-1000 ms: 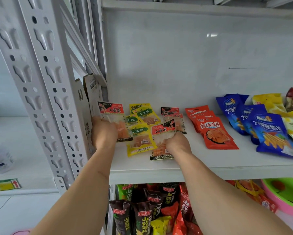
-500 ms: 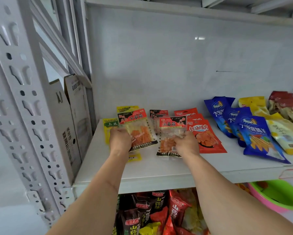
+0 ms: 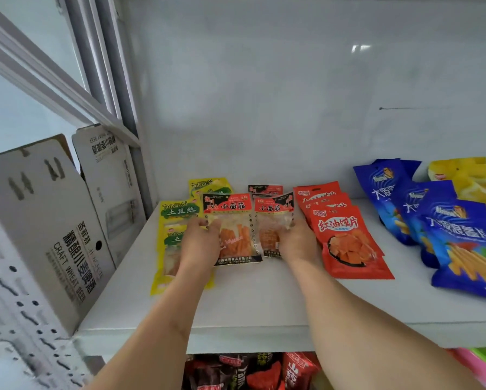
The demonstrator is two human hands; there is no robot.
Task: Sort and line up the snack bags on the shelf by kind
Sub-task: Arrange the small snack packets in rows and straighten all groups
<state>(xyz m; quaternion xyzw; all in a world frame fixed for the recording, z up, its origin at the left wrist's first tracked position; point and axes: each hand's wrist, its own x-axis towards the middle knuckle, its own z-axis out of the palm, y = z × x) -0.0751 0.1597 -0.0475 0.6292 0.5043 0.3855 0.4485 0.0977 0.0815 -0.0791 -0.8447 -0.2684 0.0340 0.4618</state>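
The shelf (image 3: 264, 311) lies bare along its front edge, wide enough for both forearms. Folded cardboard boxes (image 3: 53, 220) lean against its left edge. Yellow bags (image 3: 179, 212) fill the back left corner, red bags (image 3: 346, 237) sit just right of centre, and blue bags (image 3: 461, 243) crowd the right edge. Above the bags, the back wall (image 3: 264, 108) stands open.

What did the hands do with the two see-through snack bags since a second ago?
The left hand brought its clear bag from the shelf's left end to the middle. The right hand lifted its clear bag further back, so the two now lie side by side, tops lined up. Both hands hold on as before. The yellow bags, red bags and blue bags stayed put.
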